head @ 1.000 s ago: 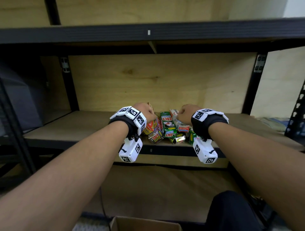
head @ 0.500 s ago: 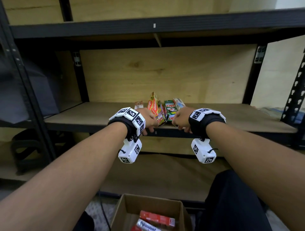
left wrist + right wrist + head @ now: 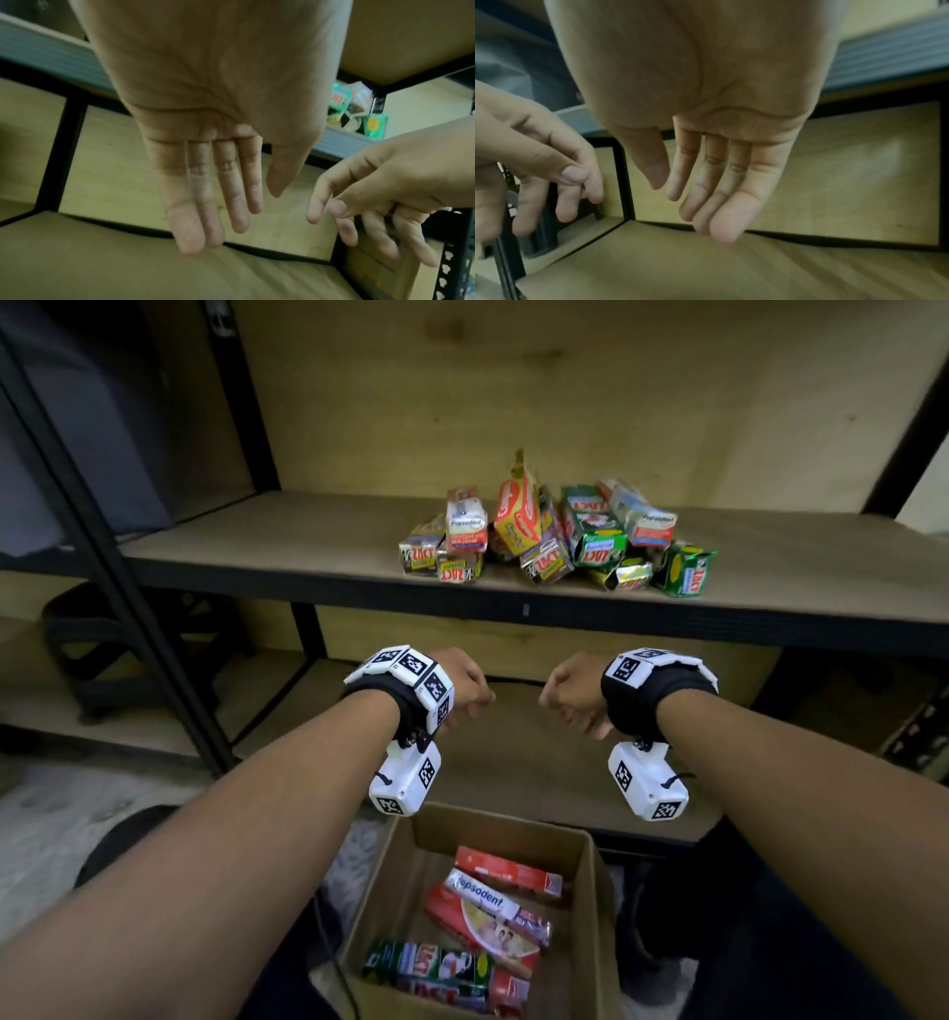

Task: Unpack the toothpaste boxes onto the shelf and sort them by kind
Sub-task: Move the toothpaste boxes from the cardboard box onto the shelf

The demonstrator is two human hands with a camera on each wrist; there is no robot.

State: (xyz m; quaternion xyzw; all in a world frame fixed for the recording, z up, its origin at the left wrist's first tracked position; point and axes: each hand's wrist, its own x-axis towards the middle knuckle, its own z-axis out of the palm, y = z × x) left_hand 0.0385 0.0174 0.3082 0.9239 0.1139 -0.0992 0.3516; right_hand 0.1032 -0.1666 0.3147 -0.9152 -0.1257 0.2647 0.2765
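Observation:
A mixed heap of toothpaste boxes lies on the middle shelf; green, red-and-white and orange ones are jumbled together. Below, an open cardboard box on the floor holds several more red, white and green toothpaste boxes. My left hand and right hand hang side by side under the shelf's front edge, above the cardboard box. Both are empty, with straight relaxed fingers pointing down, as the left wrist view and right wrist view show.
Black metal uprights frame the shelving on the left and right. A lower wooden shelf lies behind my hands. A dark round object sits at the lower left. The middle shelf has bare wood on both sides of the heap.
Both hands have let go of the heap on the shelf and dropped below its front edge toward the cardboard box. My head has tilted down, bringing the box into view.

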